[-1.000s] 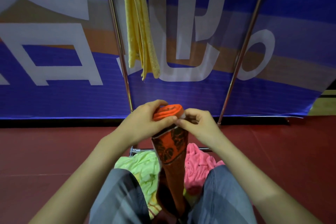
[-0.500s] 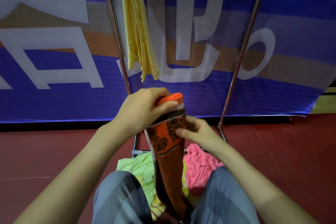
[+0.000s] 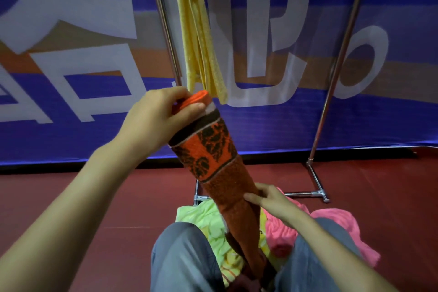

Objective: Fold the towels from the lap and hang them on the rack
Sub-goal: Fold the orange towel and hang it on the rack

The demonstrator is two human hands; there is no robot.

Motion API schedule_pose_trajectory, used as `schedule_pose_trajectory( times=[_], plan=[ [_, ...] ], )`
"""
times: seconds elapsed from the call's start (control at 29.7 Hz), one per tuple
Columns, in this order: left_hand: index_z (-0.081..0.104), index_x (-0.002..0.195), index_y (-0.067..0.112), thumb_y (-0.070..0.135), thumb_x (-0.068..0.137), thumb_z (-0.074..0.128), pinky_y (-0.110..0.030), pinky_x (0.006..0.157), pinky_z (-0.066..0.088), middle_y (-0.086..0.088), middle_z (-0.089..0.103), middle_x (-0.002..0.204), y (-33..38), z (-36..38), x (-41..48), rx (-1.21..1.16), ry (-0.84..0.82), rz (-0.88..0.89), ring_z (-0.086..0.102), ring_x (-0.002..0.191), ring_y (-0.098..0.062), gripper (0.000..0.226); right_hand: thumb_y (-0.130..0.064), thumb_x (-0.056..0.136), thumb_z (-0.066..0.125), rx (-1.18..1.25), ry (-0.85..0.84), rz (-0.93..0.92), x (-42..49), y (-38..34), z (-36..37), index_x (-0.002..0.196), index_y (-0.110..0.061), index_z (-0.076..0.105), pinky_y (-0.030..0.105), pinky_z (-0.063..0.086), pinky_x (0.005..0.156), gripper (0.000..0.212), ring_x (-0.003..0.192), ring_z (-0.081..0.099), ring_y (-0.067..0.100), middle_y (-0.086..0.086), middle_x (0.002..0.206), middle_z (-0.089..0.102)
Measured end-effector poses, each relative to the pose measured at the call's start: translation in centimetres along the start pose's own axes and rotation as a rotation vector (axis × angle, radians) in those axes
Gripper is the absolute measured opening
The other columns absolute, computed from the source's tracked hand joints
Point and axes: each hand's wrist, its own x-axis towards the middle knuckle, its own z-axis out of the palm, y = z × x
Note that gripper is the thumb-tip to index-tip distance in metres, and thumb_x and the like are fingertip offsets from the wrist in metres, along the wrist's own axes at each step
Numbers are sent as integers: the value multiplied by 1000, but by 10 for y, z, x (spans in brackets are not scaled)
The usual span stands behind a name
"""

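My left hand (image 3: 156,121) grips the top end of an orange towel (image 3: 222,173) with a dark leaf pattern, held up as a long narrow strip slanting down into my lap. My right hand (image 3: 270,201) pinches the same towel lower down, about halfway along. A light green towel (image 3: 208,223) and a pink towel (image 3: 284,232) lie bunched between my knees. A folded yellow towel (image 3: 199,35) hangs from the top bar of the metal rack (image 3: 341,54) straight ahead.
The rack's chrome uprights and its floor foot (image 3: 317,192) stand just past my knees on the red floor (image 3: 71,197). A blue banner with large white letters (image 3: 71,54) covers the wall behind it.
My left hand has lifted the towel's top end up and to the left. My right hand has slid down the towel from the top to its middle.
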Motion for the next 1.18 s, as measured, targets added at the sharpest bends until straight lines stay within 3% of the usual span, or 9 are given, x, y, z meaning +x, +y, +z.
schedule_pose_trajectory(
  times=[0.13,0.27,0.37,0.51,0.61,0.67,0.81,1.01,1.18],
  plan=[
    [57,88,15,34,87,50,-32,58,47,1,59,72,-25,0,-7,-16,29,-98,60,71,-19,20,-12,79,64,-8,-6,-43,-4,-9,-9,85,-9,63,19,45,71,6,69,56,-3,-7,76,63],
    [49,117,15,29,87,52,-42,80,50,-12,59,110,-48,12,-12,43,-74,-305,57,93,-29,33,-15,80,64,-11,-93,-62,-12,-39,-17,86,-5,63,15,46,69,12,70,57,0,-9,73,64],
    [52,121,14,26,88,51,-25,90,37,-3,55,126,-41,37,-15,-50,-198,-209,51,114,-17,35,-6,84,57,-71,-171,-124,-19,-73,-14,92,0,64,14,45,69,11,69,56,-1,-6,76,62],
    [60,107,16,28,93,40,-3,82,39,6,61,107,-3,74,-24,-435,-444,-115,54,91,12,27,-1,84,56,-125,-289,-157,-25,-111,-2,78,-19,62,7,44,65,20,64,57,-9,-17,62,66],
    [59,95,-1,46,88,42,-34,91,44,-10,62,94,13,93,-25,-630,-415,-123,54,87,-7,50,0,83,54,-58,-284,-174,-30,-126,-7,79,-18,64,9,46,66,21,66,61,-5,-15,64,69],
    [57,92,-4,58,78,44,-45,90,43,-11,59,88,19,97,-23,-693,-367,-141,53,84,-13,65,0,82,54,-56,-294,-179,-34,-133,-14,78,-14,64,10,48,66,17,66,61,-4,-13,64,69],
    [64,88,-4,53,80,49,-35,78,47,-22,65,86,26,98,-23,-772,-355,-122,56,79,-16,59,-12,76,65,-54,-291,-183,-38,-136,-24,79,-13,67,13,49,69,4,68,61,0,-9,67,69],
    [54,65,-8,38,74,56,-18,51,37,-11,49,57,40,87,-16,-999,-303,-197,45,52,-11,47,-61,44,77,43,-325,-139,-37,-122,-26,76,-16,70,13,49,72,56,72,62,0,-10,72,71],
    [52,67,4,38,60,58,-14,47,40,2,49,46,32,57,-3,-1104,-89,-308,46,42,-7,36,-66,40,78,112,-357,-31,-36,-88,-27,75,-18,73,18,47,70,60,69,62,5,-8,75,70]
  ],
)
